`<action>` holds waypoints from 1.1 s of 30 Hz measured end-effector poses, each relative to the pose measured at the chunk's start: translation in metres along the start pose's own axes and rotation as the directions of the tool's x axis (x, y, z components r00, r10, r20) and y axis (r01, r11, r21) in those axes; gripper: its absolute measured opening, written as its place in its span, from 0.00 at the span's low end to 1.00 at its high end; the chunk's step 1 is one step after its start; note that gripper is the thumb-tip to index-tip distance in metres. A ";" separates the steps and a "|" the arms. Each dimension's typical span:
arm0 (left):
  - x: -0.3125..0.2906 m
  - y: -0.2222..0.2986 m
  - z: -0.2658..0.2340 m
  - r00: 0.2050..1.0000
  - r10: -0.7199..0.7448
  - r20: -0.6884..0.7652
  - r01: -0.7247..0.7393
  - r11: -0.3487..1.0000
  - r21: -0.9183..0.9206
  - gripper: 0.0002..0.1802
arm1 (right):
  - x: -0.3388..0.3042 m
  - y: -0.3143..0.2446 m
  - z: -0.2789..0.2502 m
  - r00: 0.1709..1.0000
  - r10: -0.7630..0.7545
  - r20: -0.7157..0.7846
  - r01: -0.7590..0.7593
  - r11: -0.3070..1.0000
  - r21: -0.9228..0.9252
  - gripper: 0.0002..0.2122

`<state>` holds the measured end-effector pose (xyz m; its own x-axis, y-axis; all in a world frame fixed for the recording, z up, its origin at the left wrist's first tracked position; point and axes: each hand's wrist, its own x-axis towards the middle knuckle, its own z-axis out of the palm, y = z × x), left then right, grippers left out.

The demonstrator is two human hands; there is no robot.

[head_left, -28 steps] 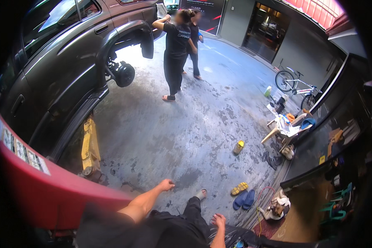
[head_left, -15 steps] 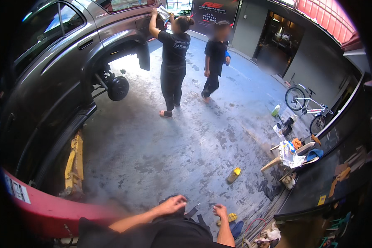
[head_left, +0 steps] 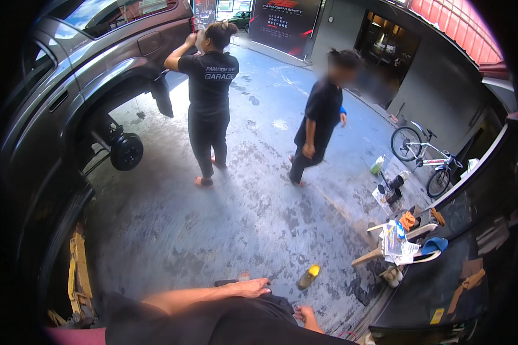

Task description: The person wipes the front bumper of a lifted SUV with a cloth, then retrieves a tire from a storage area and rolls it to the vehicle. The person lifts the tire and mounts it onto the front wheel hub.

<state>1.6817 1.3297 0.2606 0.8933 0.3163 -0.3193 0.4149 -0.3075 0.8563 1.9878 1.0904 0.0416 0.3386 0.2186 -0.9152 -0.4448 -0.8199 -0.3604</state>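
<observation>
My left hand (head_left: pixel 255 287) reaches across the front of my dark clothing (head_left: pixel 230 316), its fingers stretched out and nothing seen in them. Lower and to the right, my right hand (head_left: pixel 305 314) hangs beside my body with its fingers loosely bent and apart, also with nothing visible in it. The thing closest to both is a clog with a yellow inside (head_left: pixel 308 277), lying on the floor and touched by neither hand. My foot (head_left: pixel 244 276) shows just past the left wrist.
A dark raised vehicle (head_left: pixel 115 75) with a bare wheel hub (head_left: pixel 126 152) fills the left, above a yellow lift arm (head_left: pixel 77 276). One person (head_left: pixel 213 109) works at its rear; another (head_left: pixel 322 115) stands right of them. A cluttered chair (head_left: pixel 400 247) and bicycle (head_left: pixel 423 149) line the right.
My viewpoint has moved forward, and the red surface has nearly left view. My left hand has straightened and my right has dropped lower. The person on the right has come nearer.
</observation>
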 end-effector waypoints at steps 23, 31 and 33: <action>0.460 -0.064 -0.399 0.952 -0.287 -0.110 0.291 0.956 0.025 0.15 | 0.250 -0.584 0.016 0.960 -0.233 -0.158 0.252 0.960 0.120 0.08; 0.600 -0.054 -0.518 0.981 -0.188 -0.044 0.191 0.977 0.097 0.14 | 0.286 -0.837 0.015 0.938 -0.295 -0.180 0.335 0.907 0.255 0.12; 0.637 -0.053 -0.559 0.984 -0.171 -0.047 0.177 0.971 0.159 0.14 | 0.311 -0.834 0.026 0.960 -0.181 -0.214 0.234 0.937 0.260 0.11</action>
<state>2.1326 2.0492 0.2390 0.7999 0.4063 -0.4418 0.5883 -0.3853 0.7109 2.4427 1.8556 0.0528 0.5831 0.2447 -0.7747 -0.5531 -0.5789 -0.5991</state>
